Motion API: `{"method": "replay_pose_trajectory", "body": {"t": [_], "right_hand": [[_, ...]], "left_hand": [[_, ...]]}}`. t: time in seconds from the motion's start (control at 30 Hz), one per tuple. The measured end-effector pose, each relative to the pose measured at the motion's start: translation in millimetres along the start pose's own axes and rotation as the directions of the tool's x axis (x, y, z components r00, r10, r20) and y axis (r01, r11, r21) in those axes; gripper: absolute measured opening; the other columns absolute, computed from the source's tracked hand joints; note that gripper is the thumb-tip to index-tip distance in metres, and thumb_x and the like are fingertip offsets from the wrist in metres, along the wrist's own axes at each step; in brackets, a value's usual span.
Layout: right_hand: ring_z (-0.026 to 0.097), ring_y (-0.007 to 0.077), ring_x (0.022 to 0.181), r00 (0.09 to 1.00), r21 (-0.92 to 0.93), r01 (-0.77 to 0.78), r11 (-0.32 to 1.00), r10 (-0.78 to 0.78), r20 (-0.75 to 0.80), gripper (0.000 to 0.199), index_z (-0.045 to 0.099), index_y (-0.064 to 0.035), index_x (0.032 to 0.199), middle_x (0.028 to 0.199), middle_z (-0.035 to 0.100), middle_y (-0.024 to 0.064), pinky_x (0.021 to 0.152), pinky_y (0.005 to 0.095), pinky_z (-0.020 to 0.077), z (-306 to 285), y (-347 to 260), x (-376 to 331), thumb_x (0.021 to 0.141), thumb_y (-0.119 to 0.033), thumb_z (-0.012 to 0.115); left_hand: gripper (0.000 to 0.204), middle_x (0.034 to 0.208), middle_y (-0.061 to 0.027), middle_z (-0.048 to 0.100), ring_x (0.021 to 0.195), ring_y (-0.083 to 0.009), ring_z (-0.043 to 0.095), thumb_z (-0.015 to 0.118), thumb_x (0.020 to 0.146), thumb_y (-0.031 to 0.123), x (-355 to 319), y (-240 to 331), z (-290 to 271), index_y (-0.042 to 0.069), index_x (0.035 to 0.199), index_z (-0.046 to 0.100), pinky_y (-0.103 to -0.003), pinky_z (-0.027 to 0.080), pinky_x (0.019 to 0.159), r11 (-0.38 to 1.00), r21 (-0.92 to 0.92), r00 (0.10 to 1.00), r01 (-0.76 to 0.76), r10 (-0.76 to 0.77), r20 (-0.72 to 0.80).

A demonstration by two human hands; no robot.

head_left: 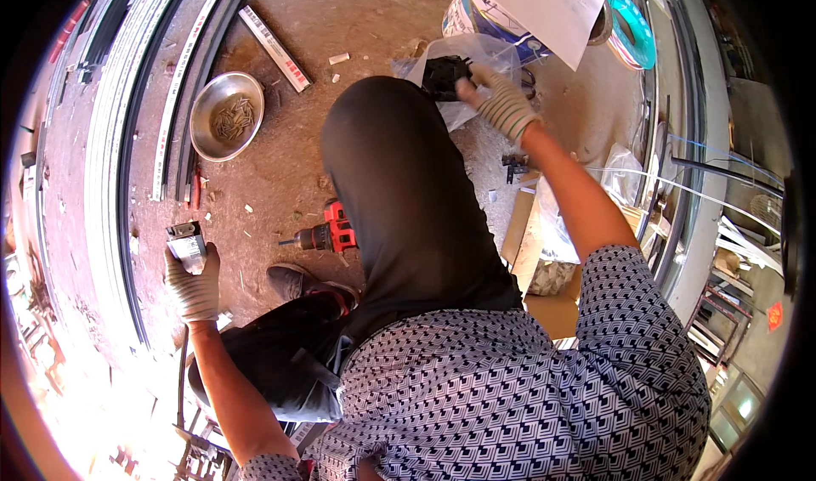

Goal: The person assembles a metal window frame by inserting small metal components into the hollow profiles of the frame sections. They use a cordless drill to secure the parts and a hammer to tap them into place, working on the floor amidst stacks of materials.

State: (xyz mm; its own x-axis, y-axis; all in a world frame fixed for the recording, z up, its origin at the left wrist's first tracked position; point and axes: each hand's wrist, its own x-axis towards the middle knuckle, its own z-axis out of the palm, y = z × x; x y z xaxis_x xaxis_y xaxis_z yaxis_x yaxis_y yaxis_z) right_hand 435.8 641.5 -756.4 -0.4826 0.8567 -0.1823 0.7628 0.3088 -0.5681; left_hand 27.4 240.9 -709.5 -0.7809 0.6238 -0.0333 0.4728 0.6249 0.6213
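Observation:
My left hand point(194, 292), in a striped knit glove with bare fingertips, is closed around a short metal profile piece point(189, 247) with a dark end. It holds this piece above the floor at the left. On the right, beyond my raised knee, my gloved right hand point(503, 107) is at a clear plastic bag point(493, 52). Its thumb and fingers look apart, beside a cluster of black plastic parts point(446, 75) in the bag's mouth. Whether the fingertips touch those parts is hard to make out.
A metal bowl point(227, 116) holds several small fasteners. A red and black drill point(330, 230) lies by my knee. Long profiles point(127, 124) line the left floor. A paint bucket point(480, 9) with a white sheet stands beyond the bag. An open carton point(551, 309) sits at right.

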Motion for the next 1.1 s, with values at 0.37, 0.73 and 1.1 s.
{"method": "replay_pose_trajectory", "body": {"t": [0.37, 0.73, 1.1], "right_hand": [[0.059, 0.0334, 0.123, 0.856, -0.373, 0.447, 0.813, -0.267, 0.443, 0.071, 0.056, -0.009, 0.137, 0.124, 0.066, 0.0159, 0.12, 0.0476, 0.0282, 39.3, -14.7, -23.8, 0.084, -0.054, 0.07], [0.071, 0.0364, 0.085, 0.89, -0.724, 0.455, 0.519, -0.234, 0.392, 0.022, 0.074, -0.0099, 0.103, 0.088, 0.073, 0.0179, 0.077, 0.046, 0.0575, -20.8, 26.8, 20.2, 0.087, -0.014, 0.059], [0.063, 0.038, 0.111, 0.996, -0.544, 0.085, 0.835, -0.078, 0.036, 0.035, 0.069, -0.0108, 0.121, 0.116, 0.069, 0.0186, 0.099, 0.0472, 0.0484, -52.6, 75.3, 9.2, 0.098, -0.035, 0.057]], "left_hand": [[0.036, 0.093, 0.0009, 0.066, 0.082, -0.0094, 0.056, 0.081, 0.084, 0.014, -0.1, -7.4, -3.7, 0.007, 0.113, 0.062, -0.027, 0.05, 0.078, 0.999, -0.034, 0.998, 0.04, -0.039, 0.041], [0.038, 0.096, 0.0003, 0.067, 0.084, -0.0106, 0.058, 0.082, 0.083, 0.015, 4.4, -16.3, 2.7, 0.006, 0.114, 0.062, -0.028, 0.05, 0.081, 0.993, -0.08, 0.995, 0.084, -0.079, 0.054], [0.041, 0.096, -0.002, 0.069, 0.084, -0.0131, 0.061, 0.083, 0.083, 0.021, 3.8, -22.2, -1.1, 0.006, 0.114, 0.06, -0.029, 0.051, 0.081, 0.997, -0.047, 0.998, 0.055, -0.053, 0.031]]}}
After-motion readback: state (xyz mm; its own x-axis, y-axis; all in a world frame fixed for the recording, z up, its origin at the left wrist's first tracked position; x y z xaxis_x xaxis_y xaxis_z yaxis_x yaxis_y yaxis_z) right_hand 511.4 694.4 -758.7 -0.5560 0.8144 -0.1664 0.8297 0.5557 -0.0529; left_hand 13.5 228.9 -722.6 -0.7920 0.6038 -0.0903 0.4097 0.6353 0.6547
